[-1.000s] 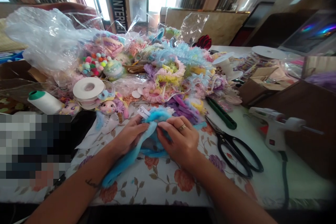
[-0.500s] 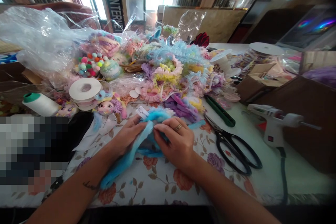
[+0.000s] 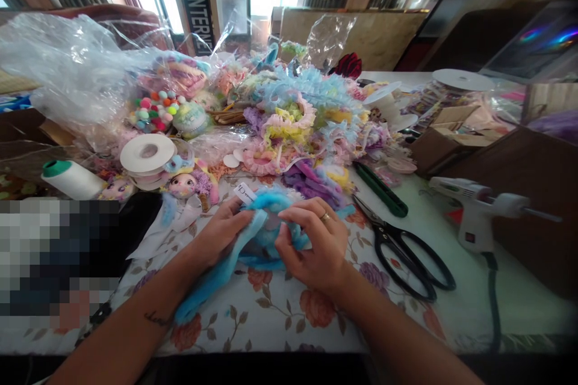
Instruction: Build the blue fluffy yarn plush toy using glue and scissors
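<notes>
Where the blue fluffy bundle (image 3: 267,198) sat: over the floral tablecloth (image 3: 253,325), toward its near edge; whether it rested on the cloth could not be told.
Blue strip (image 3: 217,281): trailed from the bundle toward eight o'clock, its loose end beside the left forearm.
Left hand (image 3: 220,236): at nine o'clock, closed around the bundle's side and the upper strip, thumb on top.
White tag (image 3: 244,193): stood out at eleven o'clock, just past the left fingertips.
Right hand (image 3: 318,240): at three o'clock, thumb and forefinger parted by a narrow gap; whether a fine strand ran between them could not be told.
Step in hand: seemingly fine fingertip work on the blue fluff, one side steadying, the other picking.
Next move: would likely have called for a firm left hold and a light, precise right pinch.
Purple fabric (image 3: 311,183): between one and two o'clock, near.
Green cutter (image 3: 380,190): two o'clock.
Black-handled scissors (image 3: 382,228): between three and four, points toward the bundle.
Glue gun (image 3: 475,225): three o'clock, well apart.
Ribbon spool (image 3: 135,153): ten o'clock.
Frilly pile (image 3: 311,93): twelve to one, farther back.
</notes>
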`<state>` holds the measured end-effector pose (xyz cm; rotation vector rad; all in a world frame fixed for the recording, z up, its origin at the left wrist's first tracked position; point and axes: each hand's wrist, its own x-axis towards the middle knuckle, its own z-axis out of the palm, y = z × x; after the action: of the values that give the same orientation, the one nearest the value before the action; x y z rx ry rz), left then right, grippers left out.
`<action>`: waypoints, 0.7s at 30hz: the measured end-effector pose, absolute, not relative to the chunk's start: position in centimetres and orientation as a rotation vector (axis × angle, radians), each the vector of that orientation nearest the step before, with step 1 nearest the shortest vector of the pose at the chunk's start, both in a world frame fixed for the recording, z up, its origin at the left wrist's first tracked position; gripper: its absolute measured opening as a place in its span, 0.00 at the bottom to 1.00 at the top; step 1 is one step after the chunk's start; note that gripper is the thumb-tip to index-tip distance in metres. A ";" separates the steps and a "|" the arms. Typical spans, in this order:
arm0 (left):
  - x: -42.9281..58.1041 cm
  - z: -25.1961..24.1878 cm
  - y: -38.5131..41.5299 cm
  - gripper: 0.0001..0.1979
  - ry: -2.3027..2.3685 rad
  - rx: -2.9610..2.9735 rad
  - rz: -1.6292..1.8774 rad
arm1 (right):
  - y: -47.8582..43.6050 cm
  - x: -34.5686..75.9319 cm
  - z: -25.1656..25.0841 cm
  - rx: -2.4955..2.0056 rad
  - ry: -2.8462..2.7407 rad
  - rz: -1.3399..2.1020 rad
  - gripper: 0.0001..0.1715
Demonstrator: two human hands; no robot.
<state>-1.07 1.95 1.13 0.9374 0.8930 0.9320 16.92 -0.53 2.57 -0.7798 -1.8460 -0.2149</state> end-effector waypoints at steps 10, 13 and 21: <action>-1.3 0.2 2.3 0.17 0.908 1.113 0.986 | -0.1 17.3 1.7 -0.652 -2.119 -0.641 0.09; -1.5 -0.2 2.4 0.20 0.885 1.149 0.987 | -0.3 17.4 2.0 -0.644 -2.145 -0.686 0.05; -1.5 -0.4 2.2 0.25 0.859 1.126 0.981 | 0.0 17.4 1.6 -0.621 -2.024 -0.465 0.10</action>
<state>-1.51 2.16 -0.40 1.1259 0.8591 0.9806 17.38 0.03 1.57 -0.6213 -2.0239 -0.4650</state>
